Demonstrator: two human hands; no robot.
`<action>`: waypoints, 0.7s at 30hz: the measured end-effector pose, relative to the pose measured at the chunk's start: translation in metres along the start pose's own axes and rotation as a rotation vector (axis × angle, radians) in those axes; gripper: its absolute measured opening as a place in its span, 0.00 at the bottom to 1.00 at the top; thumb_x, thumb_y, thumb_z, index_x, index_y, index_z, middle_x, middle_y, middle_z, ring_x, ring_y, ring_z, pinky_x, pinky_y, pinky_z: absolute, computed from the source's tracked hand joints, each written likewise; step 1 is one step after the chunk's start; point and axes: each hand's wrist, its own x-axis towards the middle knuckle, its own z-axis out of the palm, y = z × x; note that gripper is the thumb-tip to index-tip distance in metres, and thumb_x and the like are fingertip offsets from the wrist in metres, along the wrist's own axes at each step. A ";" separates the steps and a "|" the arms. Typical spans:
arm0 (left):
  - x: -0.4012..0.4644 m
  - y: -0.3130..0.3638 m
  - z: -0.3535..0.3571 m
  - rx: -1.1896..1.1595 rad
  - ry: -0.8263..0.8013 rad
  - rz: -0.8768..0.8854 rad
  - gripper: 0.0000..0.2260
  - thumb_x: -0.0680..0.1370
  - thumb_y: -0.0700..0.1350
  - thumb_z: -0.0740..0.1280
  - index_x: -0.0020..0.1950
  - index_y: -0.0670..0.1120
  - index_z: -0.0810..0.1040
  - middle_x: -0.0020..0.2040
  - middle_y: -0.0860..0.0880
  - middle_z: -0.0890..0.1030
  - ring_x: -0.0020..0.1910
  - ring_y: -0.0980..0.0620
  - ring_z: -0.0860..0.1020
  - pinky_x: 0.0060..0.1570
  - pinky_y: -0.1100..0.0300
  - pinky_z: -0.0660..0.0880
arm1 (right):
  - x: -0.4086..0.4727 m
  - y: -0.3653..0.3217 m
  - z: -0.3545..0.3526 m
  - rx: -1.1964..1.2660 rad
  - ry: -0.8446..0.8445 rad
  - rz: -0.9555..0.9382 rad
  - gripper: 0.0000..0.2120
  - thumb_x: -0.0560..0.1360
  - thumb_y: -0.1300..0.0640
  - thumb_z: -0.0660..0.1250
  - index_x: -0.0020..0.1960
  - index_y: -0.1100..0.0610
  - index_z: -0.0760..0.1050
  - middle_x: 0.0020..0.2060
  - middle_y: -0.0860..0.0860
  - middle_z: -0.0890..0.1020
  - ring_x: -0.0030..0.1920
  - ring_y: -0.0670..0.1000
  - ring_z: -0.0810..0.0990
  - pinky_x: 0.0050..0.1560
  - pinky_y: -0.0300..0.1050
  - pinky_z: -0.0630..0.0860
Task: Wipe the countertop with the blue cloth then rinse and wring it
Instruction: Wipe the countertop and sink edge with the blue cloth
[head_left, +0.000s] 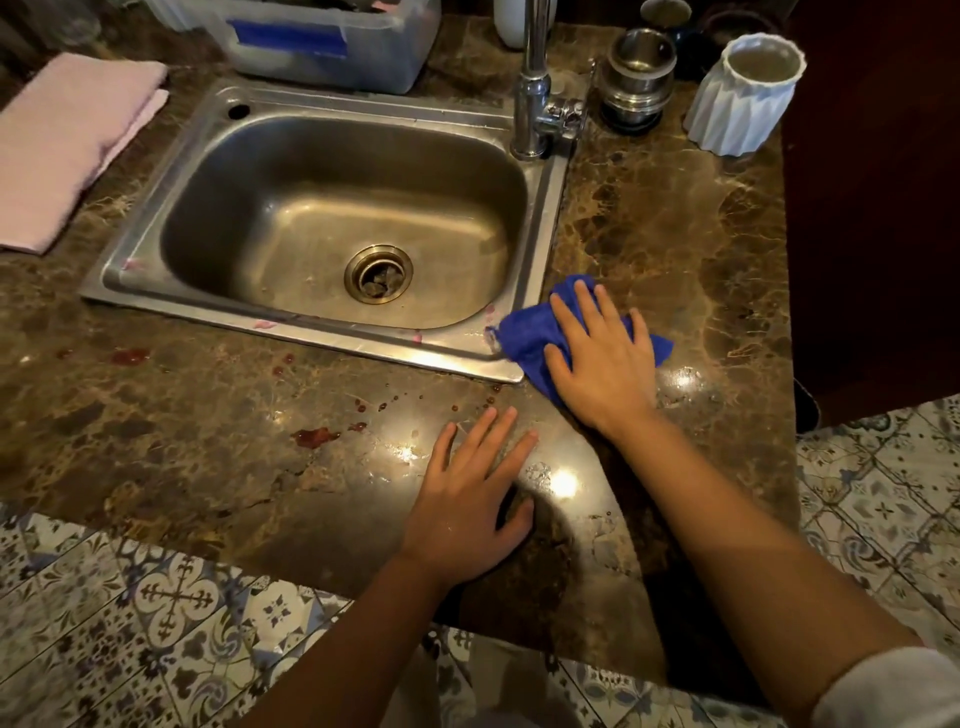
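Note:
The blue cloth (524, 338) lies bunched on the brown marble countertop (675, 249) at the front right corner of the steel sink (171, 218). My right hand (602, 358) presses flat on the cloth, fingers spread, covering most of it. My left hand (467, 499) rests flat on the bare counter nearer the front edge, fingers apart, holding nothing. Red spots and a small red smear (311, 435) mark the counter left of my left hand. The chrome tap (532, 93) stands at the sink's back right; no water is running.
A folded pink towel (67, 150) lies left of the sink. Behind the sink sits a clear plastic tub (332, 47). A steel strainer cup (636, 78) and a white ribbed vase (743, 98) stand at the back right. Patterned floor tiles (171, 603) show below the counter's front edge.

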 end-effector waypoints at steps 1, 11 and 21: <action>-0.001 0.000 0.000 -0.015 0.013 0.004 0.27 0.74 0.56 0.58 0.73 0.52 0.62 0.75 0.47 0.61 0.75 0.51 0.54 0.73 0.49 0.45 | -0.015 -0.002 0.001 -0.008 -0.012 -0.051 0.28 0.76 0.44 0.48 0.75 0.50 0.55 0.76 0.52 0.56 0.76 0.53 0.52 0.72 0.58 0.51; -0.025 -0.016 -0.010 -0.001 -0.008 0.220 0.25 0.72 0.54 0.62 0.69 0.50 0.67 0.70 0.42 0.69 0.71 0.46 0.60 0.72 0.55 0.47 | -0.091 0.000 0.005 -0.049 -0.033 -0.163 0.29 0.74 0.43 0.52 0.74 0.47 0.57 0.75 0.51 0.60 0.75 0.51 0.56 0.71 0.58 0.53; -0.085 -0.122 -0.044 0.105 -0.230 0.290 0.29 0.78 0.61 0.56 0.76 0.53 0.53 0.78 0.48 0.51 0.76 0.50 0.48 0.72 0.49 0.52 | -0.076 -0.066 0.018 0.060 0.184 0.616 0.25 0.77 0.48 0.55 0.73 0.48 0.58 0.75 0.57 0.56 0.75 0.59 0.52 0.68 0.69 0.50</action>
